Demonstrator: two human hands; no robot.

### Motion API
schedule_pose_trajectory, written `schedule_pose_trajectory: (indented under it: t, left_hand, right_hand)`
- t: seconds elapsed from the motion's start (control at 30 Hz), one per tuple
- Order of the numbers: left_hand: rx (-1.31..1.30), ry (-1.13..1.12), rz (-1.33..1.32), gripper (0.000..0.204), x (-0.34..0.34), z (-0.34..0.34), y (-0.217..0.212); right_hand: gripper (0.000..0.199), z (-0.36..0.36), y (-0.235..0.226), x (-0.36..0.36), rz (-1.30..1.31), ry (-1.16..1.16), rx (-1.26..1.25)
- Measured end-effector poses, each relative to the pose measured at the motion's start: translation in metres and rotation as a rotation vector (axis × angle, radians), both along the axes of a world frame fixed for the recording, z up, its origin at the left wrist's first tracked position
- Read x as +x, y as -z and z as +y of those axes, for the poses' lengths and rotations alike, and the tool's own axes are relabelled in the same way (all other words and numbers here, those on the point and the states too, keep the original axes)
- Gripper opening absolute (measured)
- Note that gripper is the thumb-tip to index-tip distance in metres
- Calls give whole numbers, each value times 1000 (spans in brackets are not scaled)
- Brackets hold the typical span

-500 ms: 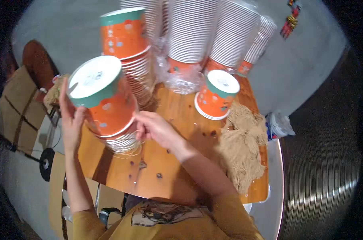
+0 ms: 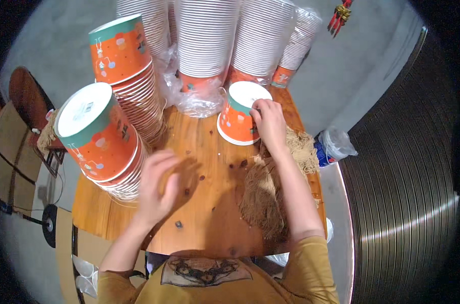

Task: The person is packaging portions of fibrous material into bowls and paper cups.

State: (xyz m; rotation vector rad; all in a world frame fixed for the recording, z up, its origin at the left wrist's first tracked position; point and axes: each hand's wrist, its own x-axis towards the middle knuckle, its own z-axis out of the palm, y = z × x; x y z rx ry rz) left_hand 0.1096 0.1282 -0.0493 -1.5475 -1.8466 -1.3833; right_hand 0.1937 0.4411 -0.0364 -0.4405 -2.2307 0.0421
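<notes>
**Where your right hand meets the cup, think light and thin-walled**

As you look down, the upturned orange paper cup with a green band and round white base (image 2: 237, 119) is right of centre on the glossy brown wooden table (image 2: 199, 142), its wide mouth downward. Your right hand (image 2: 271, 124) is at the right edge of that base, fingers bent over the side; you can't tell whether they have a firm hold — the hand covers part of the contact. Your left hand (image 2: 158, 190) is blurred and appears free of any load, thumb apart from loosely curled fingers, just beside the near nested stack of matching orange-and-green paper cups (image 2: 105, 147).

Expect the cup to be light for its bulk, probably empty. Its wall should be stiff enough for a gentle grip but likely to buckle under a hard squeeze, and the printed coating may feel slick. The narrow green end looks the best place to take it, thumb and fingers opposed — the rolled white rim below is stiffer, but two edges show there, so a second cup may be nested. Mind the tan, stringy heap (image 2: 263, 195) near it, under your forearm.
</notes>
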Motion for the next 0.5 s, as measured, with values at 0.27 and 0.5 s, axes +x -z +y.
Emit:
schedule_pose_trajectory:
  t: [0.27, 0.5]
  left_hand:
    - [12, 499, -1599, 24, -47, 111, 71]
    - [153, 601, -1411, 21, -55, 131, 47]
  right_hand:
    - [14, -18, -19, 11, 3, -164, -393]
    - [12, 6, -13, 32, 36, -225, -733]
